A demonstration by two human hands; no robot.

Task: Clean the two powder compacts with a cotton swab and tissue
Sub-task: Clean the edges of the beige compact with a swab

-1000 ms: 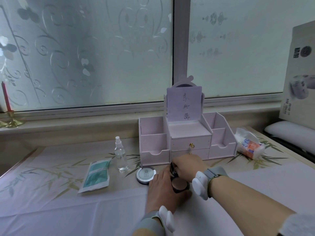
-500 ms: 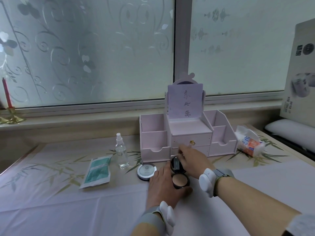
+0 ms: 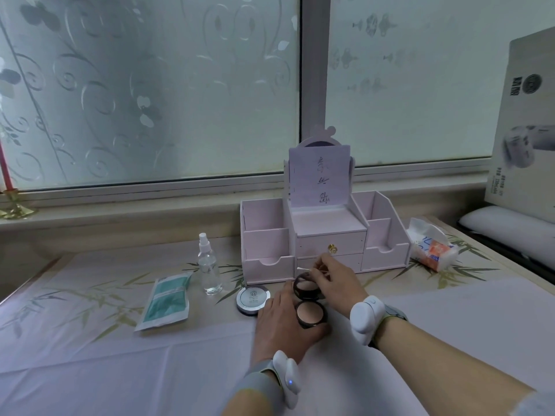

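A dark compact [image 3: 310, 313] lies open on the table, its beige powder pan facing up and its mirrored lid [image 3: 307, 288] tilted back. My left hand [image 3: 282, 322] rests on the table and grips the compact's base from the left. My right hand [image 3: 336, 280] hovers over the lid and pinches a thin white cotton swab [image 3: 303, 269] whose tip points left. A second compact [image 3: 253, 298], silver and closed, lies just left of my left hand. A tissue pack [image 3: 432, 249] sits at the right of the organiser.
A pink desk organiser [image 3: 324, 235] with drawers stands right behind the compacts. A clear spray bottle [image 3: 208, 265] and a green packet [image 3: 166, 300] lie to the left. A cardboard box [image 3: 525, 130] leans at the far right; a candlestick [image 3: 12, 202] sits on the sill.
The dark compact's lid has swung open, showing the powder pan. My right hand has lifted off it and risen toward the organiser, now with the swab in its fingers.
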